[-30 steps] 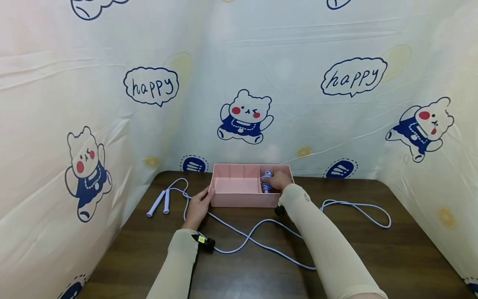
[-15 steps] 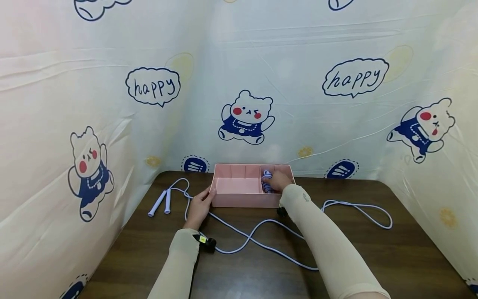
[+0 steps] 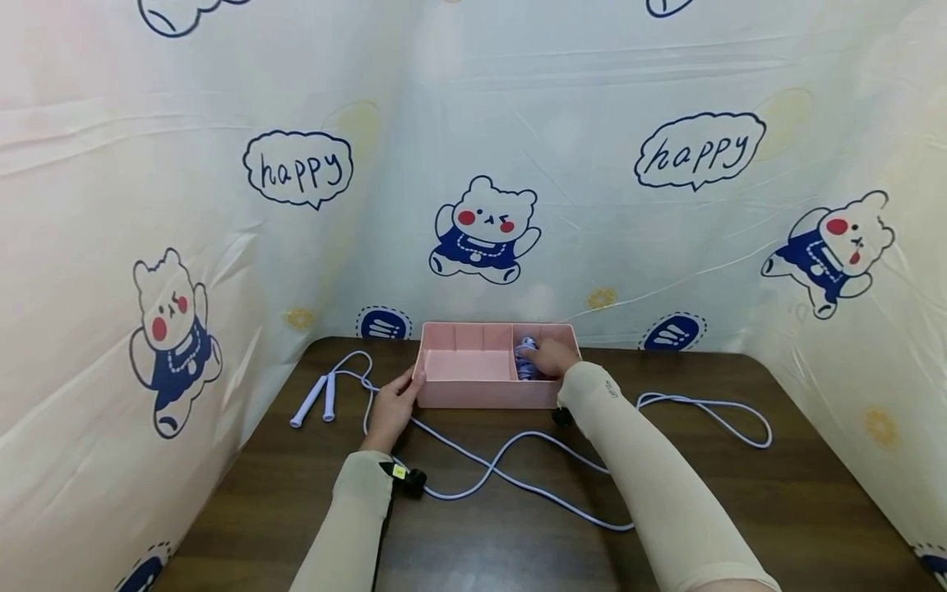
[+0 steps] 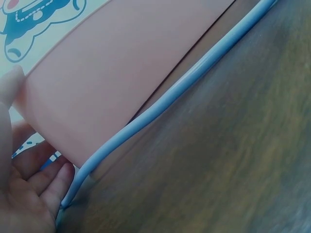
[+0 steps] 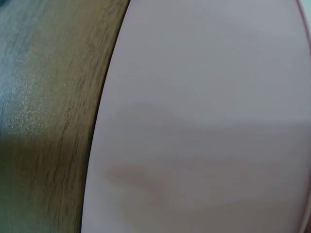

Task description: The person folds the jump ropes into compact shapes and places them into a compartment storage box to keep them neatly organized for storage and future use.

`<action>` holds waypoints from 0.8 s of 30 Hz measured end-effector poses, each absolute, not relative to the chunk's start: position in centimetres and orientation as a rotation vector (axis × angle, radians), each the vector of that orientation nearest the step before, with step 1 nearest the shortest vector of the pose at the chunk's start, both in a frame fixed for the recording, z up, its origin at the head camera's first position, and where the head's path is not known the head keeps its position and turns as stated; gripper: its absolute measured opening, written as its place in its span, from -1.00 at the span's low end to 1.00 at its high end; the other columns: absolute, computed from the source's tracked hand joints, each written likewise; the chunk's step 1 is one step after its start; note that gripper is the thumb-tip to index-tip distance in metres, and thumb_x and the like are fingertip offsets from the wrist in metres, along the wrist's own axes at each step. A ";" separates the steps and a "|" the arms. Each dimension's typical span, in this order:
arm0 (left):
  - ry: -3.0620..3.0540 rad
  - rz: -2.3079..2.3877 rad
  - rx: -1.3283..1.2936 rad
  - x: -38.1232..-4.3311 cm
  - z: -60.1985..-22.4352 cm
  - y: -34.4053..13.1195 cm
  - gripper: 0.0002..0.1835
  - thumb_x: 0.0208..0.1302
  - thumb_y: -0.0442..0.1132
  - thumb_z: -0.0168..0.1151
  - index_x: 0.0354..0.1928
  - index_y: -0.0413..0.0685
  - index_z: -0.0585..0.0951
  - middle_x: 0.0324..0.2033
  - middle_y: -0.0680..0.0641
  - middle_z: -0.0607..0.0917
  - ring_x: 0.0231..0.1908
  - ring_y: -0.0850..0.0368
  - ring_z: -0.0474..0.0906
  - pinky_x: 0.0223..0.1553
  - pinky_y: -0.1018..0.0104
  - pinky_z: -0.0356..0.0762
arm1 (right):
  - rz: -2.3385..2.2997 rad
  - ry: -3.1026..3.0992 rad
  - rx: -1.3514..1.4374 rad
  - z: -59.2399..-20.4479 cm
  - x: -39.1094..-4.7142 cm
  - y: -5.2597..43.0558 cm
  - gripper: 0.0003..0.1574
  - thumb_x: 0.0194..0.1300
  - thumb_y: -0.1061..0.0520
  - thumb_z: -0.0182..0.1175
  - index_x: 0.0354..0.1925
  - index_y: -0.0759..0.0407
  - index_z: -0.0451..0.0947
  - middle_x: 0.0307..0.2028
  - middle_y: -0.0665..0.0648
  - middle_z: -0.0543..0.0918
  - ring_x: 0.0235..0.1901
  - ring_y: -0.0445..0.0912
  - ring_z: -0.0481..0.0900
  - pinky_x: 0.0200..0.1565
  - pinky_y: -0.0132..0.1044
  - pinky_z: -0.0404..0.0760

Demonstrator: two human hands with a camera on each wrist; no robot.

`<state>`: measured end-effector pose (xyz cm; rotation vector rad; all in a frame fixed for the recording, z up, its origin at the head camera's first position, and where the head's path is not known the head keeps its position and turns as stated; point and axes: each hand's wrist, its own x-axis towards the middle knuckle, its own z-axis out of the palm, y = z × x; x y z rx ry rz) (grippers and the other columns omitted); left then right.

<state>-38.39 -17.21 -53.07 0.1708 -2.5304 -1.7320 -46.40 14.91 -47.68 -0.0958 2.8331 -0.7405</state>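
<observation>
A pink divided box [image 3: 473, 394] stands at the back of the table. My left hand [image 3: 392, 415] grips its left end; in the left wrist view the thumb is at the rim and the fingers [image 4: 60, 182] curl along the side wall. My right hand [image 3: 555, 358] reaches into the right compartment and holds a wound-up purple rope bundle [image 3: 526, 362]; its fingertips are partly hidden. Only the box's pink outer wall [image 5: 204, 87] and the wood show in the right wrist view. A lavender jump rope [image 3: 491, 467] lies loosely across the table, passing near my left hand.
The jump rope's two white handles [image 3: 329, 399] lie at the left of the brown table [image 3: 488, 551]. At the right, the rope makes a long loop [image 3: 740, 407]. A printed curtain [image 3: 570, 148] hangs behind and along both sides.
My right hand has shifted slightly within the right compartment, and the rope bundle has turned a little. The left hand stays on the box.
</observation>
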 end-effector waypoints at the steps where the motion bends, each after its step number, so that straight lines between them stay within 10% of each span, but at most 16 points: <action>1: -2.528 -1.736 0.173 -38.4 -53.1 -17.2 -0.33 0.32 0.31 0.07 0.38 0.18 0.39 0.34 -0.05 0.37 0.38 -0.06 0.17 0.32 -0.09 0.10 | -0.765 2.813 -0.079 -47.6 -46.4 14.9 -0.42 0.45 -0.25 0.00 -0.18 0.22 0.61 -0.39 0.15 0.58 -0.34 0.00 0.55 -0.18 -0.12 0.50; 10: -2.517 -1.734 0.157 -38.2 -53.0 -17.2 -0.30 0.29 0.34 0.09 0.37 0.17 0.41 0.34 -0.03 0.38 0.38 -0.05 0.18 0.32 -0.08 0.10 | -0.913 2.801 -0.054 -47.7 -46.5 15.2 -0.41 0.51 -0.23 -0.13 -0.27 0.19 0.58 -0.56 0.14 0.43 -0.52 0.02 0.49 -0.44 -0.20 0.48; 17: -2.525 -1.722 0.154 -38.2 -53.0 -17.2 -0.32 0.32 0.30 0.09 0.37 0.16 0.41 0.34 -0.04 0.38 0.38 -0.06 0.18 0.33 -0.08 0.09 | -1.060 2.913 -0.074 -48.2 -46.8 15.2 -0.65 0.45 -0.07 0.11 0.00 0.10 0.63 -0.27 0.06 0.62 -0.26 -0.04 0.54 -0.10 -0.14 0.56; 24: -2.538 -1.734 0.184 -38.3 -52.9 -17.2 -0.31 0.30 0.33 0.07 0.38 0.20 0.40 0.35 -0.03 0.36 0.39 -0.06 0.16 0.33 -0.09 0.07 | -1.079 2.994 -0.120 -47.4 -46.0 14.9 -0.88 0.30 0.17 0.29 -0.33 0.13 0.75 -0.35 0.06 0.64 -0.31 -0.01 0.53 -0.24 -0.15 0.57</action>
